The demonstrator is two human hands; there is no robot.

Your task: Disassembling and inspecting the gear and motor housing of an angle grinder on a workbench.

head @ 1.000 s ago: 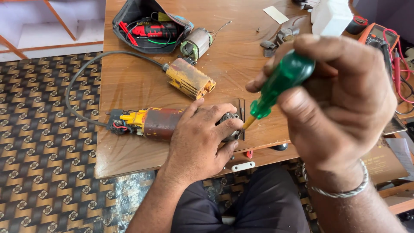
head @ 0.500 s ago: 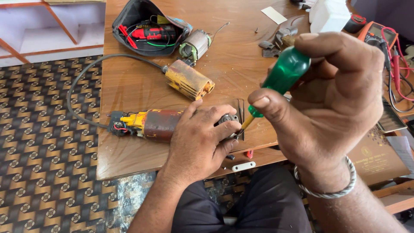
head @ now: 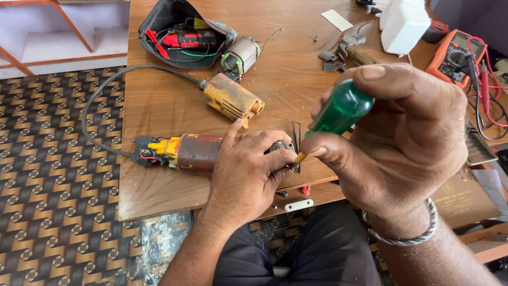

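Item: partly stripped power-tool body (head: 193, 152), red-brown and yellow casing, lying on its side near the front edge of the wooden worktop (head: 159, 196). A black cord (head: 98, 103) loops from its wired left end. Its metal gear end points right, mostly covered.

Left hand (head: 248, 172): closed over the gear end of the body, pressing it down onto the worktop, fingertips curled around the metal part.

Right hand (head: 402, 143): wrapped tight around a green-handled screwdriver (head: 338, 111). Thumb and forefinger pinch low on the handle. The shaft slants down-left, and its tip meets the metal end just beside the left fingertips; the exact seat of the tip is hidden.

Handling note, as a judgement: the tip should sit square in the fastener, with the push kept along the shaft. The left hand should bear down firmly so the body cannot roll, fingertips out of the tip's line in case it slips.

Nearby: a detached yellow housing section (head: 233, 99) just behind the body; a motor winding with copper coils (head: 241, 54); an open black tool pouch (head: 182, 34) with red tools inside; an orange multimeter (head: 455, 53) with red and black leads at the right edge; a white plastic container (head: 403, 24); small loose metal parts (head: 338, 53).
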